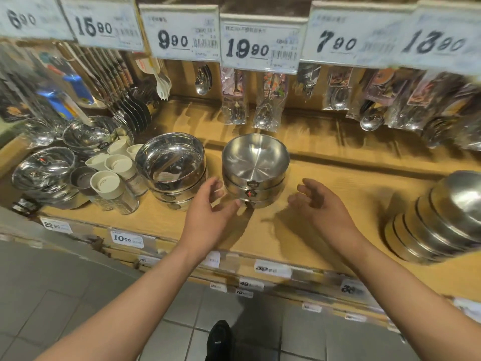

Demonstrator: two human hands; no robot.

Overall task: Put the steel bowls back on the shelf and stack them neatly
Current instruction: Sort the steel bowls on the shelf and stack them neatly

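Wooden shop shelf [338, 183], bowls stacked under price tags.
Matte steel bowl stack [255, 173] stands mid-shelf, top bowl empty; left hand [208, 212] and right hand [320, 204] flank it, fingers relaxed, holding nothing.

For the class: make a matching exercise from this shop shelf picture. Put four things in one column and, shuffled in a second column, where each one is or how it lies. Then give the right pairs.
Things
1. matte steel bowl stack
2. shiny bowl stack
3. leaning bowl row
4. white-lidded jars

Places or states
A. tipped on edge at the shelf's far right
B. upright between the two hands
C. left of the shiny bowls
D. just left of the left hand

Pairs: 1-B, 2-D, 3-A, 4-C
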